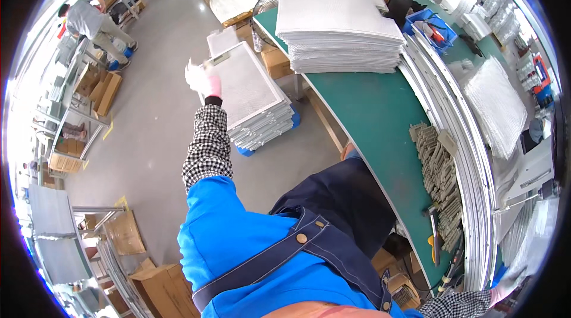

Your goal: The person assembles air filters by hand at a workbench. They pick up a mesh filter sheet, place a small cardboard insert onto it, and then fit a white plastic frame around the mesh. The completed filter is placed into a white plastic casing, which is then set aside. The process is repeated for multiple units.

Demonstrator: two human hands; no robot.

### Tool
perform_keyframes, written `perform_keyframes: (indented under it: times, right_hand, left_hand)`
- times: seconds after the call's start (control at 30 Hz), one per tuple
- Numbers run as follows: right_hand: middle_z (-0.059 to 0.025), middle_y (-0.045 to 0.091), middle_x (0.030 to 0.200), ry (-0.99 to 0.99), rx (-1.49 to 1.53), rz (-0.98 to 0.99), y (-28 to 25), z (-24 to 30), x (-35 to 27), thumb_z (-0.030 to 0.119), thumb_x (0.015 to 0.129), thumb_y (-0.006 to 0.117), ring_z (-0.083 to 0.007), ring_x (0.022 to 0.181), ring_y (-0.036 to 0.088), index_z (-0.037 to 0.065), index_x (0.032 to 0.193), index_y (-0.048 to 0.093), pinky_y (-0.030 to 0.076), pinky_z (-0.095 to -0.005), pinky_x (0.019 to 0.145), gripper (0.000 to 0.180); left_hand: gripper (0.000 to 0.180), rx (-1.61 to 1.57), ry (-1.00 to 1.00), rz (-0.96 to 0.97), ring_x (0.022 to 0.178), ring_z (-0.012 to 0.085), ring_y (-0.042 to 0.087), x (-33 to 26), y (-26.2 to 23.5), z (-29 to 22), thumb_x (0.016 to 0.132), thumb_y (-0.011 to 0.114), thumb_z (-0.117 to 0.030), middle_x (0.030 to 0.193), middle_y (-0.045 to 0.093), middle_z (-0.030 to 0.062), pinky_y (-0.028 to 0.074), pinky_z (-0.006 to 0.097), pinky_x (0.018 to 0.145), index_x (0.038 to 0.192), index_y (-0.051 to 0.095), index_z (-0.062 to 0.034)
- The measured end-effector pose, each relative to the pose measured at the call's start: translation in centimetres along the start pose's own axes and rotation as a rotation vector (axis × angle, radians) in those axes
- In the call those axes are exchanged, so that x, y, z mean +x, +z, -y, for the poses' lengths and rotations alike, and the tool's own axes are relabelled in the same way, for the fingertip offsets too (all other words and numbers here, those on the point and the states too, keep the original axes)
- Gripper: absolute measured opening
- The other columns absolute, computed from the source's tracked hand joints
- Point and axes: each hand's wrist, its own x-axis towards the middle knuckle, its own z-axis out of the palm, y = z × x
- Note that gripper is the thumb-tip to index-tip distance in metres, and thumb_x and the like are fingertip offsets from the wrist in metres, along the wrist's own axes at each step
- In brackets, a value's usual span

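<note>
"Two hands, both gloved: positions?"

"Left hand (205, 82): blurred, arm outstretched, at the left edge of the low stack (262, 133), toward the far corner. Contact or grip: cannot tell. Right hand (509, 288): toward the near end of the bench (372, 101), right of the rails (476, 175), close to the rim of view. Hold, if any: cannot tell. Both well apart, one to each side of the body."

"Panel in question?"

"Top panel (253, 83): one, pale frame, grey face, flat on the low stack, left of the bench. Small piece (220, 57) at its far left corner: loose or pinched, cannot tell."

"Bench stock?"

"Tall stack (339, 50): one, far end. Blue bin (451, 37): one, by the tall stack's right edge. Rails: one bundle, lengthwise. Clips (437, 166): one heap, along the left side of the rails. Hammer (434, 226): one, near end."

"Handling notes?"

"By judgement: bear on the frame, spare the face. Mind the uneven edges below; lift clear rather than drag. Probably best with a palm on each of two opposite edges, against sagging."
</note>
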Motion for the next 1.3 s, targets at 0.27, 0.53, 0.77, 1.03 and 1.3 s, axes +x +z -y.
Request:
perform_keyframes:
  times: [0.27,0.53,0.77,1.03,1.3]
  right_hand:
    - [-0.0145,0.032,0.166,0.431,0.429,-0.263,4.5,11.6,-3.6,0.019,0.104,0.048,-0.0253,0.151,0.030,0.000,0.156,0.038,0.016,-0.0373,0.127,0.057]
    - [-0.0155,0.044,0.155,0.729,0.837,-0.353,-0.6,27.4,-9.1,0.027,0.104,0.052,-0.0243,0.141,0.042,0.000,0.151,0.046,0.033,-0.0399,0.119,0.054]
    - [-0.0176,0.045,0.153,0.664,0.602,-0.445,-0.9,29.1,-12.6,0.028,0.106,0.046,-0.0245,0.140,0.044,-0.003,0.139,0.058,0.033,-0.0414,0.118,0.047]
    - [-0.0135,0.057,0.140,0.677,0.933,-0.476,0.6,31.5,-11.9,0.030,0.107,0.047,-0.0253,0.128,0.054,-0.001,0.143,0.051,0.038,-0.0399,0.113,0.048]
    - [-0.0177,0.046,0.153,0.654,0.817,-0.654,2.2,28.9,-16.6,0.022,0.103,0.055,-0.0280,0.139,0.046,0.000,0.153,0.037,0.033,-0.0423,0.119,0.058]
  left_hand:
    - [0.044,-0.569,1.132,0.629,0.123,0.0374,0.057,-3.1,-2.4,-39.2,0.083,0.073,-0.031,0.128,0.065,0.0145,0.047,0.048,0.105,0.125,0.068,-0.0198]
    - [0.080,-0.438,1.271,1.332,0.124,0.0307,0.062,-9.2,4.0,-48.1,0.080,0.070,-0.068,0.124,0.070,0.0204,0.046,0.041,0.108,0.135,0.065,-0.0102]
    - [0.072,-0.933,1.052,1.227,0.114,0.0291,0.067,-5.5,2.5,-48.9,0.081,0.083,-0.047,0.123,0.070,0.0197,0.050,0.037,0.104,0.136,0.062,-0.0071]
    - [0.071,-0.892,0.910,1.002,0.108,0.0230,0.065,-4.8,-1.6,-49.9,0.086,0.081,-0.037,0.123,0.068,0.0121,0.051,0.038,0.099,0.144,0.053,-0.0070]
    - [0.056,-1.746,0.761,0.530,0.141,0.0329,0.047,5.9,-20.1,-49.7,0.103,0.059,-0.037,0.149,0.051,0.0248,0.032,0.051,0.122,0.140,0.056,0.0038]
